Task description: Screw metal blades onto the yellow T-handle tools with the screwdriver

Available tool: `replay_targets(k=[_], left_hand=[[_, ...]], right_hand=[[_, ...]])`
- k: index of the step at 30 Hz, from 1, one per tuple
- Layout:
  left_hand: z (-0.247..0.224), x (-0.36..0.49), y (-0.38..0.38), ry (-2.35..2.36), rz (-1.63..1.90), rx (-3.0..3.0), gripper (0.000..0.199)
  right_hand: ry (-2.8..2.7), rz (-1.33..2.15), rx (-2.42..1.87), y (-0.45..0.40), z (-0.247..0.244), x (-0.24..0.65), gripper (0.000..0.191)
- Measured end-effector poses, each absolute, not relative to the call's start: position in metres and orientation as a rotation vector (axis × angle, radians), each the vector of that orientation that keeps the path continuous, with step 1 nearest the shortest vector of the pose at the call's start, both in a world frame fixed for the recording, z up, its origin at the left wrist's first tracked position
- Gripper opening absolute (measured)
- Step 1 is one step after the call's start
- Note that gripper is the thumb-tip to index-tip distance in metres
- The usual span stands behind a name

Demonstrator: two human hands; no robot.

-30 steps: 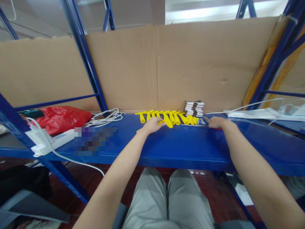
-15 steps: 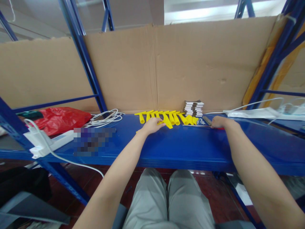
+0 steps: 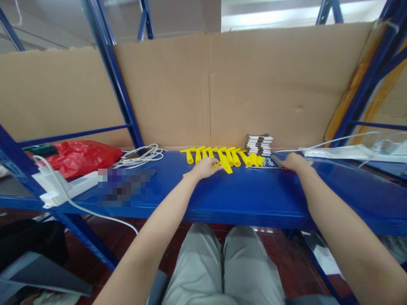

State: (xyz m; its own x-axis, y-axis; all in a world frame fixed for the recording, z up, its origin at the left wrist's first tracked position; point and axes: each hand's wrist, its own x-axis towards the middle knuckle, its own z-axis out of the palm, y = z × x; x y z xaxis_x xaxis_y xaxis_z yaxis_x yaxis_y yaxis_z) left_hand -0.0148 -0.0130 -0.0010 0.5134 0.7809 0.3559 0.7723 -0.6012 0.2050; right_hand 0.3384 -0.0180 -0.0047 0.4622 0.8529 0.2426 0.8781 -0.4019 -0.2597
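Pinching left hand (image 3: 206, 167): grasps one yellow T-piece (image 3: 227, 166) at the row's near side; a light, steady hold should spare its neighbours a knock.
Right hand (image 3: 295, 162): over a grey object (image 3: 277, 161), right of the row; I cannot tell whether it grips.
Yellow row (image 3: 235, 157): on the blue shelf (image 3: 219, 197), far side; best left undisturbed.

red item (image 3: 288, 170): partly hidden by right hand (image 3: 295, 162) | blue card (image 3: 269, 162): print illegible | pixelated patch (image 3: 125, 186): contents obscured
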Motion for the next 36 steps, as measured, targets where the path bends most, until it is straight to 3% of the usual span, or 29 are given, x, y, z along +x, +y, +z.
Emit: replay_targets(k=[4,12,19,24,36], left_hand=[[0.000,-0.013,-0.016,1.376,0.627,2.739,0.034],[-0.002,-0.007,-0.019,1.374,0.544,2.764,0.034],[-0.004,-0.005,-0.019,1.356,0.547,2.790,0.033],[-0.005,-0.005,-0.019,1.353,0.565,2.796,0.034],[-0.008,-0.003,-0.019,1.333,0.653,2.790,0.034]], right_hand=[[-1.368,0.037,-2.514,-0.025,-0.001,0.324,0.065],[-1.371,-0.027,-2.479,-0.021,-0.002,0.326,0.052],[-1.331,-0.087,-2.370,-0.021,-0.001,0.321,0.060],[-1.243,-0.118,-2.307,-0.029,0.012,0.309,0.035],[-1.791,0.130,-1.375,-0.029,0.012,0.230,0.010]])
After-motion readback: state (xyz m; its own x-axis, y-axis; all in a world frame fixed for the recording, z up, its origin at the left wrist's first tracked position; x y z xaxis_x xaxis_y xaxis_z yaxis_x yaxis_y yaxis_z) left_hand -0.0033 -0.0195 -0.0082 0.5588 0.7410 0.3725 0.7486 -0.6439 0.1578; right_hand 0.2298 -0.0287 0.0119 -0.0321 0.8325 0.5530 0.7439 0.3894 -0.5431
